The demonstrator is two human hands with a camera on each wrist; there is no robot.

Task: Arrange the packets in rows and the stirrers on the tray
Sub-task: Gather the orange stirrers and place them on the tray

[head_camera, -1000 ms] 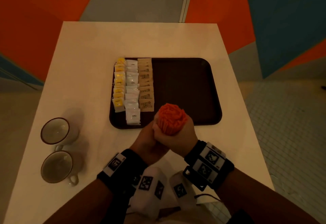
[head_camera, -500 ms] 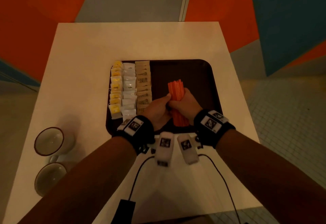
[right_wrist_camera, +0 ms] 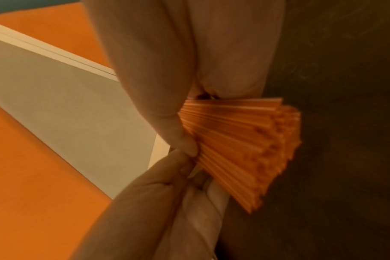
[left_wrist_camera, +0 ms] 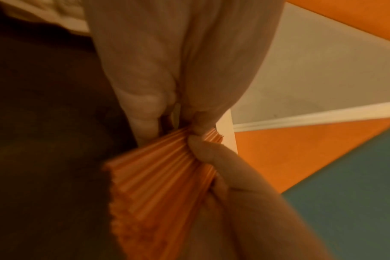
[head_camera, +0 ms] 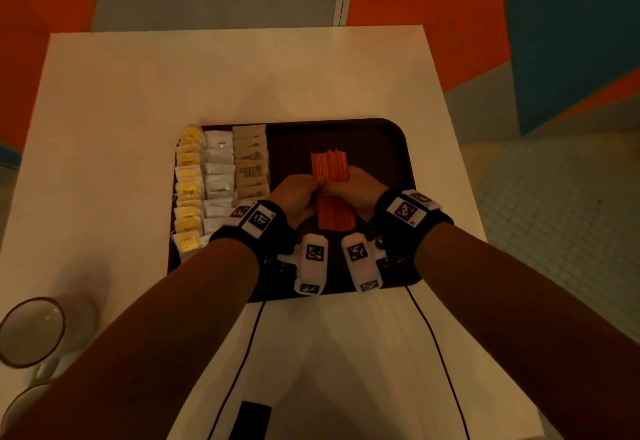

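Note:
A thick bundle of orange stirrers (head_camera: pixel 330 190) lies lengthwise over the middle of the dark brown tray (head_camera: pixel 388 148). My left hand (head_camera: pixel 298 193) grips it from the left and my right hand (head_camera: pixel 356 190) from the right, thumbs meeting on top. The wrist views show the stirrers (left_wrist_camera: pixel 158 177) (right_wrist_camera: pixel 238 144) fanned between curled fingers, just above the tray. Three rows of packets fill the tray's left side: yellow (head_camera: pixel 188 190), white (head_camera: pixel 218 176) and tan (head_camera: pixel 251 162).
The tray sits on a white square table (head_camera: pixel 138 100). Two cups (head_camera: pixel 33 330) stand at the near left table edge. Black cables (head_camera: pixel 433 342) run from my wristbands toward me. The tray's right part is bare.
The bundle went from upright in my hands at the near tray edge to lying flat over the tray's middle. Both hands moved forward with it and still hold it.

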